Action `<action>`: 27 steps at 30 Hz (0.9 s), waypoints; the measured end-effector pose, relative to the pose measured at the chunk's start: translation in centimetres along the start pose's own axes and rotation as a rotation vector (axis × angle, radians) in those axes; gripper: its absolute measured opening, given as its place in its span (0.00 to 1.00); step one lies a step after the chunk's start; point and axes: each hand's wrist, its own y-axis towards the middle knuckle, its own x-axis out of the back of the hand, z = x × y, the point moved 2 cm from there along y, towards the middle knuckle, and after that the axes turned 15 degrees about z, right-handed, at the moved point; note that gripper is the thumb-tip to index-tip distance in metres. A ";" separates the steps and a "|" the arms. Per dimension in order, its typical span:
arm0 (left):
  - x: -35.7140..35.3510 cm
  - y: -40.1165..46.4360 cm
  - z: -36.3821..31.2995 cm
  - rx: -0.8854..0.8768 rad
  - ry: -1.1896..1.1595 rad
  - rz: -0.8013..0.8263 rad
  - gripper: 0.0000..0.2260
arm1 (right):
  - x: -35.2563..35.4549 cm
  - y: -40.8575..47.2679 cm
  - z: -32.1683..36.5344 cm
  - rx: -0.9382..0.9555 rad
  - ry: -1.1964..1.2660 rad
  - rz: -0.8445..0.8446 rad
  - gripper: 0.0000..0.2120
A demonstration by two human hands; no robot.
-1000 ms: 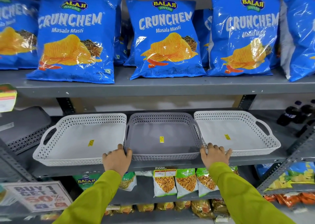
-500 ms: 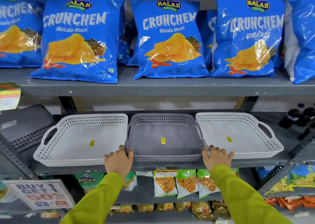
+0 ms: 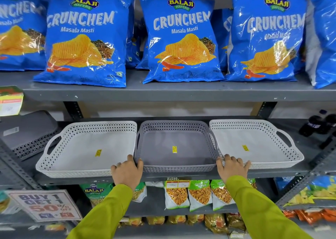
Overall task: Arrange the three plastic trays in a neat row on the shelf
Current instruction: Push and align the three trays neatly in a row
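Observation:
Three perforated plastic trays stand side by side on the middle shelf (image 3: pixel 272 173): a white tray (image 3: pixel 81 148) on the left, a grey tray (image 3: pixel 174 138) in the middle and a white tray (image 3: pixel 254 144) on the right. Their sides touch and their front rims lie nearly in one line. My left hand (image 3: pixel 127 171) rests on the front rims where the left white tray meets the grey one, thumb on the grey corner. My right hand (image 3: pixel 231 168) lies with spread fingers on the right white tray's front rim, thumb at the grey tray's other corner.
Blue chip bags (image 3: pixel 180 39) fill the shelf above. A stack of dark grey trays (image 3: pixel 27 131) sits left of the row, and dark bottles (image 3: pixel 316 124) stand at the right. Snack packets (image 3: pixel 198 193) and an offer sign (image 3: pixel 43 204) hang below.
The view has drifted slightly. Both hands stay on the same tray corners and the trays have not visibly shifted.

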 end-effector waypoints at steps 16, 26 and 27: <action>0.1 -0.4 -0.1 0.010 0.003 -0.003 0.18 | 0.0 0.0 0.0 0.001 0.008 -0.002 0.24; 0.0 -0.6 -0.1 0.013 -0.021 0.004 0.19 | 0.0 0.1 0.1 0.002 0.010 -0.007 0.23; -0.1 -0.6 -0.1 0.010 -0.025 0.005 0.20 | -0.1 0.1 0.1 0.002 0.011 -0.007 0.23</action>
